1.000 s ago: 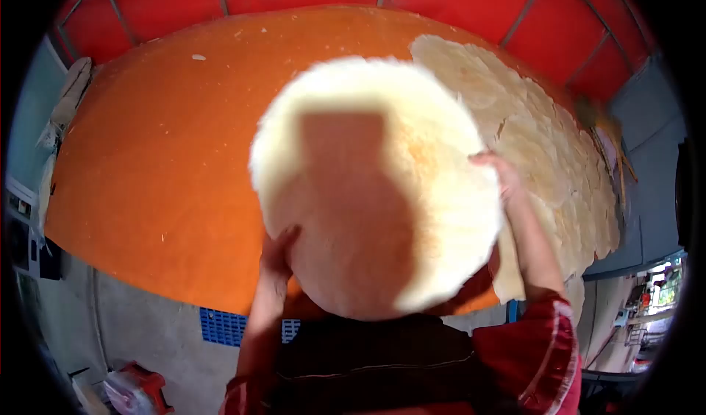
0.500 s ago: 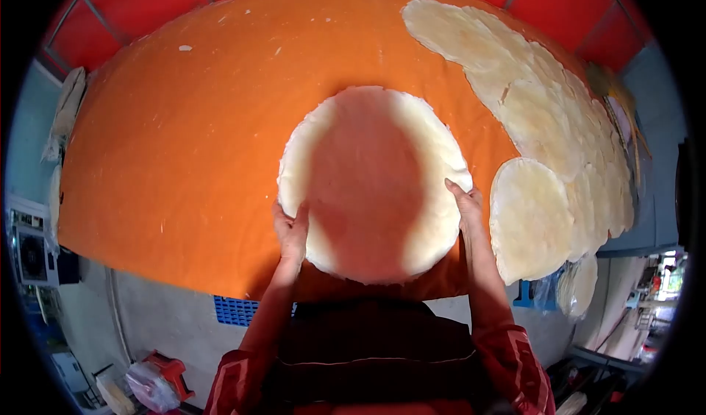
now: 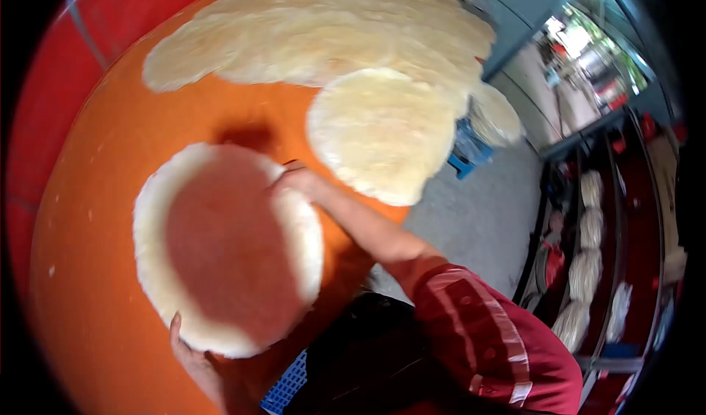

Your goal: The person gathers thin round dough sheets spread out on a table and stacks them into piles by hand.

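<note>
In the head view, a large, round, pale flatbread (image 3: 300, 246) is held over the orange cloth, a reddish dark oval covering its middle. Whether it is one sheet or a stack I cannot tell. My left hand (image 3: 193, 360) grips its near lower edge, thumb on top and fingers underneath. At the upper right edge my right hand (image 3: 298, 181) is closed on it, the fingers partly hidden and slightly blurred. Just beyond my right hand, another round flatbread (image 3: 382, 132) lies at the near end of many overlapping flatbreads (image 3: 294, 36).
An orange cloth (image 3: 88, 268) covers the table, with a red wall (image 3: 51, 106) behind its left side. A blue plastic stool (image 3: 468, 150) stands off the table's edge. Shelves (image 3: 632, 216) at right hold bagged bundles (image 3: 586, 268). A blue crate (image 3: 287, 385) sits below.
My view has swung to the right, bringing the shelves and doorway into sight. Both hands still hold the round flatbread, which now appears turned and further left in view.
</note>
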Tool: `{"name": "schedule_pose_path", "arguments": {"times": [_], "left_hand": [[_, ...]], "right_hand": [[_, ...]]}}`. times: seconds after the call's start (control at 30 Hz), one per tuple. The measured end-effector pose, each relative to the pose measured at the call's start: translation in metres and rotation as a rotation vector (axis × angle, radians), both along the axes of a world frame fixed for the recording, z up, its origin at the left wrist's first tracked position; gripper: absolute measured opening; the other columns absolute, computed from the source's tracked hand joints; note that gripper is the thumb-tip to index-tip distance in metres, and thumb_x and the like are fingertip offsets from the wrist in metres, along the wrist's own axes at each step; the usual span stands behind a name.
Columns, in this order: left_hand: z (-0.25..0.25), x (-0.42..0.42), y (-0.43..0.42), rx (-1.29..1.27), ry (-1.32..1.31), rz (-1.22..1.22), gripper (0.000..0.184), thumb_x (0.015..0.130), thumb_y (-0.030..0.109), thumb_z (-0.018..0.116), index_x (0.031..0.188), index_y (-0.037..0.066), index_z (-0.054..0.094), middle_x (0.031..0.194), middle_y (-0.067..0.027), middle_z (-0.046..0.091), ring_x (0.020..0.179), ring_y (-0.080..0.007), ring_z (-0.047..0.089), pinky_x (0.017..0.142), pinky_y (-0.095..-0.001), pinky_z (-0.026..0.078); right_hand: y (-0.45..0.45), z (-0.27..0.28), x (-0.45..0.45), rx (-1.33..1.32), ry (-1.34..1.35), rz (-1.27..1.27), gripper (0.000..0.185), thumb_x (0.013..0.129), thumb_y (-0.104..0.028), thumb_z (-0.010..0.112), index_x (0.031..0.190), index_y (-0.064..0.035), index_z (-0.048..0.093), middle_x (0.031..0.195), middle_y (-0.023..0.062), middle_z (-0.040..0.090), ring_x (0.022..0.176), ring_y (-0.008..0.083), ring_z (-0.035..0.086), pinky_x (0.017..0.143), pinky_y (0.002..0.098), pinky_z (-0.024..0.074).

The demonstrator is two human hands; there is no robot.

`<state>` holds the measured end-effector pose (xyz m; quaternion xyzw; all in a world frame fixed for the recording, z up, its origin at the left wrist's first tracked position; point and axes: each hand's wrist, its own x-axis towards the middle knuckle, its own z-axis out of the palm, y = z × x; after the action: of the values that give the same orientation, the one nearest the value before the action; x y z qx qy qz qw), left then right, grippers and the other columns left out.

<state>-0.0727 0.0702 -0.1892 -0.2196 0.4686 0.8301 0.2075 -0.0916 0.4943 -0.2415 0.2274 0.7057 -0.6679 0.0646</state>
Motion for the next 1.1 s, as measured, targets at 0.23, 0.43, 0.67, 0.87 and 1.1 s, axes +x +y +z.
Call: {"name": "schedule_pose_path", "arguments": {"times": [0.23,0.43,0.67,0.87,1.1], "left_hand": [[0.073,0.045,0.05,-0.266,0.44,-0.141,0.056,0.074,0.026,0.057,0.122,0.001,0.039,0.116,-0.016,0.049,0.099,-0.0297,0.052,0.081,-0.0435,0.046],[0.161,0.162,0.231,-0.42,0.676,0.067,0.057,0.074,0.031,0.053,0.121,0.001,0.04,0.117,-0.0153,0.049,0.1,-0.0297,0.052,0.082,-0.0416,0.045],[0.187,0.284,0.495,-0.134,0.556,-0.252,0.057,0.073,0.033,0.05,0.118,0.0,0.043,0.115,-0.0151,0.05,0.099,-0.0295,0.052,0.082,-0.0389,0.045],[0.123,0.281,0.684,-0.023,0.155,-0.966,0.037,0.066,0.016,0.053,0.099,0.001,0.054,0.096,-0.0147,0.059,0.089,-0.0268,0.057,0.08,-0.0381,0.047],[0.007,0.319,0.901,-0.12,-0.325,-1.217,0.023,0.067,0.009,0.05,0.086,-0.001,0.057,0.084,-0.014,0.061,0.077,-0.0266,0.059,0.076,-0.0356,0.048]], "right_hand": [[-0.008,-0.019,0.036,0.149,0.366,0.126,0.025,0.063,-0.019,0.066,0.083,-0.0047,0.065,0.072,0.0084,0.061,0.07,0.0136,0.056,0.062,0.0273,0.0442],[0.127,0.124,0.179,-0.059,0.3,-0.056,0.056,0.058,-0.018,0.071,0.106,0.007,0.052,0.097,0.0179,0.057,0.095,0.0247,0.053,0.081,0.0309,0.0416],[0.379,0.143,0.429,-0.273,0.453,-0.305,0.022,0.072,-0.011,0.062,0.089,0.0022,0.064,0.094,0.0132,0.063,0.087,0.0178,0.059,0.082,0.029,0.0441],[0.496,0.059,0.624,0.475,0.523,-0.556,0.019,0.081,-0.007,0.048,0.092,-0.0039,0.064,0.1,0.009,0.058,0.1,0.0172,0.052,0.09,0.0285,0.0383],[0.619,-0.034,0.719,-0.419,0.337,-0.954,0.02,0.074,-0.007,0.056,0.092,0.0018,0.062,0.092,0.0103,0.061,0.091,0.0171,0.056,0.084,0.0282,0.0416]]}}
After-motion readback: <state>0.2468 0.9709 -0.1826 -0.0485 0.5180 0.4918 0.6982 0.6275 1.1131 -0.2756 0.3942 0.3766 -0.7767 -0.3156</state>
